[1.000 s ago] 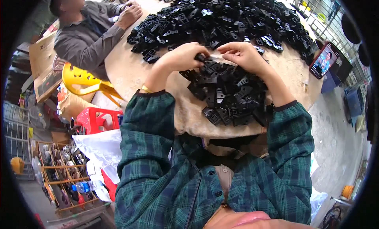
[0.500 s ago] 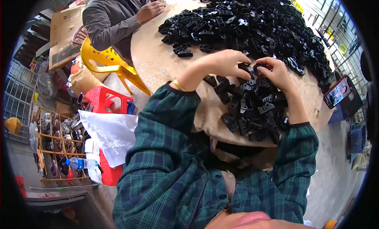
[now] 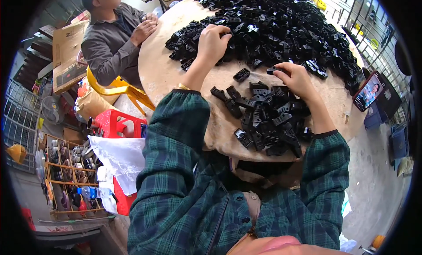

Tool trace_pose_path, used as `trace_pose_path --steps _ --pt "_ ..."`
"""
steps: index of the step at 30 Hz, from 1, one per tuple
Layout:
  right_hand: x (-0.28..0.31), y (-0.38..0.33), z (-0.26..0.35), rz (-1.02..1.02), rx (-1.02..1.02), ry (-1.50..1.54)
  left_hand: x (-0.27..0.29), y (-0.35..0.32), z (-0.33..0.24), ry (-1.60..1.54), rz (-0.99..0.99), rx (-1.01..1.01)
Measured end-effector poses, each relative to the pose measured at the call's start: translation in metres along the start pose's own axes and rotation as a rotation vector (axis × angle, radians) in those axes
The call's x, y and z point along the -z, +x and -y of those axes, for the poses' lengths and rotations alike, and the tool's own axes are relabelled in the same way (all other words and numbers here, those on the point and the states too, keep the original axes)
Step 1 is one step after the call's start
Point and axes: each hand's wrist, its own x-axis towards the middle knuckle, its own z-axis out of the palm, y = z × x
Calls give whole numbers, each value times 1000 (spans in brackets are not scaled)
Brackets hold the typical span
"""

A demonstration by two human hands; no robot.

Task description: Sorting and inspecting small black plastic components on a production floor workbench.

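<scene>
Head view: left hand (image 3: 214,40) curled into the big heap of black plastic parts (image 3: 281,31) at 12 o'clock, fingers closed on some. Right hand (image 3: 298,79) pinches one part (image 3: 273,70) above the near pile (image 3: 268,121). Parts look light and rigid; grip by the edges.

Black plastic parts (image 3: 268,119) with a faint sheen lie heaped on a round surface (image 3: 167,75) of pale, matt, rough-looking board. Beside the surface stand a glossy yellow plastic chair (image 3: 118,86) and a red plastic stool (image 3: 115,124); the sleeves (image 3: 176,154) are soft green checked cloth.
</scene>
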Motion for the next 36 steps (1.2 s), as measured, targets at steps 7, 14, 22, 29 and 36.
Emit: trace_pose_path --steps 7,14,22,29,36 --pt "15 -1 -10 -41 85 -8 -32 58 -3 149 93 -10" --pt "20 -3 -4 91 145 -78 -78 66 -46 67 166 -213" --pt "25 -4 1 201 79 -136 -110 63 -76 209 102 -166" --pt "31 -9 8 287 -6 -161 -122 74 -116 678 448 -219" --pt "19 -3 -2 275 27 -113 -172 84 -158 -73 586 -831"
